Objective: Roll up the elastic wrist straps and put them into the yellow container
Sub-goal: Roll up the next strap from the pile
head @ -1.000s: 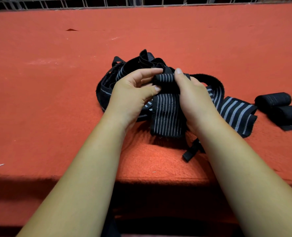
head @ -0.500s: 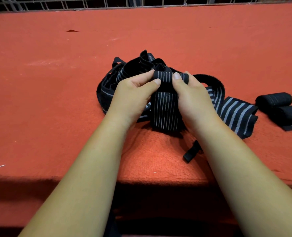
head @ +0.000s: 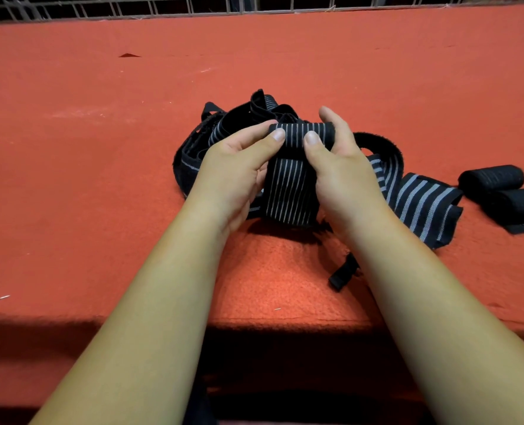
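Observation:
A black elastic wrist strap with grey stripes (head: 290, 191) hangs between my hands, its top end wound into a small roll (head: 303, 134). My left hand (head: 236, 170) pinches the roll's left end with thumb and fingers. My right hand (head: 337, 161) grips the right end, thumb in front and fingers behind. A tangled pile of more straps (head: 224, 127) lies behind my hands on the red felt table (head: 70, 179). One loose strap (head: 420, 204) trails off to the right. No yellow container is in view.
Two finished black rolls (head: 500, 185) lie at the right edge of the table. A thin black loop end (head: 343, 274) sticks out below my right wrist. The table's front edge runs close to my body. A metal wire grid (head: 193, 6) lines the far edge.
The roll at the strap's top has grown thicker, and the hanging flat part is shorter. Both thumbs have moved onto the front of the roll.

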Demonstrator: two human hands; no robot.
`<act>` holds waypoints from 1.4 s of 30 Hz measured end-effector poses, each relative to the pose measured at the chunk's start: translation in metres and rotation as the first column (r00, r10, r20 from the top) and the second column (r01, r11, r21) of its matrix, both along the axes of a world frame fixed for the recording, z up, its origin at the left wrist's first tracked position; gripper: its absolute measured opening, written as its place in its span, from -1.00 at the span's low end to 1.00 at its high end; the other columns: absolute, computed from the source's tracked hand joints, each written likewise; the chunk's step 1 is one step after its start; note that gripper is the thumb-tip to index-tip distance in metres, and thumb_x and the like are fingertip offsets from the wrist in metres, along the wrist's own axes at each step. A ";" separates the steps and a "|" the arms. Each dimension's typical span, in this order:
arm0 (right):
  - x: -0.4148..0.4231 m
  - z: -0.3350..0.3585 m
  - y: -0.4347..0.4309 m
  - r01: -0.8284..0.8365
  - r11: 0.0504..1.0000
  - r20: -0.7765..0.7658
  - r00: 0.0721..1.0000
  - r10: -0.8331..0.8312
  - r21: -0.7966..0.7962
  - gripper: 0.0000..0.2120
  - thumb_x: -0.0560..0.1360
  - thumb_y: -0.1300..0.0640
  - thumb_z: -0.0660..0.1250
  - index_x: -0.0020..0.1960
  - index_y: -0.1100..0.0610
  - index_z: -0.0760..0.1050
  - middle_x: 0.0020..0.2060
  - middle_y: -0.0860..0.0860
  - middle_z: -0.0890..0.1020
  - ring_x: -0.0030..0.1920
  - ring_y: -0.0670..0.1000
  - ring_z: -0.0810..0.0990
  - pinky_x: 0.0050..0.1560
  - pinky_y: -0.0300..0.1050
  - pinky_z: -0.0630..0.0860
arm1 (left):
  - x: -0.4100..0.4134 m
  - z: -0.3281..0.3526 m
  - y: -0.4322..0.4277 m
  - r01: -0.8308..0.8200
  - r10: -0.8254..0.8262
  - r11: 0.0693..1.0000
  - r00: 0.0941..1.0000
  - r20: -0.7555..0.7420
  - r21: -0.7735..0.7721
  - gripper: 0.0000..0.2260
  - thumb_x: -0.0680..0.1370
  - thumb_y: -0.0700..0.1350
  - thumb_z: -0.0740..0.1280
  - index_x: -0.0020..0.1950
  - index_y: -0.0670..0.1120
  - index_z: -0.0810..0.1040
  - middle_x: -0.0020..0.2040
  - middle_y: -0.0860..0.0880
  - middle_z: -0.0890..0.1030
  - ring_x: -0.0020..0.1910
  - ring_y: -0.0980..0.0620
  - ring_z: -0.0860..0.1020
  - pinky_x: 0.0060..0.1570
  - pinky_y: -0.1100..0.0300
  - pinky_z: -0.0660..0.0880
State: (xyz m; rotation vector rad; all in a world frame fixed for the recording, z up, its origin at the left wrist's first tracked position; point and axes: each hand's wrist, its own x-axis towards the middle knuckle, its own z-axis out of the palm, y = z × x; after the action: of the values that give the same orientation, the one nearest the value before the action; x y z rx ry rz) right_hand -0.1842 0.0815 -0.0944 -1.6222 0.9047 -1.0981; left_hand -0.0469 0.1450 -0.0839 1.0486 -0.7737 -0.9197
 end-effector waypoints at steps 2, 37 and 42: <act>0.000 0.001 0.001 -0.005 1.000 0.002 1.000 0.005 -0.022 -0.53 0.75 0.00 0.27 0.64 -0.16 0.32 0.36 -0.17 0.59 0.36 -0.14 0.60 0.47 0.04 0.52 | 0.002 -0.001 0.000 0.008 -0.008 1.000 1.000 0.003 0.008 -0.78 0.67 -0.22 0.43 0.31 -0.18 0.69 -0.03 -0.06 0.78 -0.27 0.15 0.70 -0.25 0.32 0.60; -0.001 0.002 -0.008 -0.016 0.992 0.147 0.989 -0.004 0.128 -0.72 0.61 0.04 0.34 0.30 -0.08 0.63 0.10 -0.08 0.76 0.09 -0.05 0.77 0.27 0.19 0.68 | -0.001 -0.005 -0.004 -0.026 0.025 0.999 0.999 0.023 0.036 -0.79 0.67 -0.14 0.46 0.27 -0.18 0.69 0.08 -0.11 0.78 0.01 -0.07 0.76 0.10 0.04 0.69; 0.001 0.003 -0.008 -0.047 0.982 0.157 0.987 0.019 0.181 -0.73 0.60 -0.08 0.33 0.23 -0.06 0.68 0.04 -0.06 0.80 0.08 0.01 0.79 0.28 0.28 0.66 | 0.004 -0.005 -0.005 -0.046 0.046 0.999 0.997 0.060 0.002 -0.78 0.62 -0.28 0.48 0.26 -0.15 0.70 0.21 -0.19 0.73 0.09 -0.04 0.76 0.03 0.15 0.67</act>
State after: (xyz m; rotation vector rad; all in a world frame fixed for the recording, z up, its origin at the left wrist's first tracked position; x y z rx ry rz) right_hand -0.1833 0.0731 -0.0918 -1.3764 0.8482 -1.0683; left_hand -0.0427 0.1404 -0.0892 1.0968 -0.7948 -0.8540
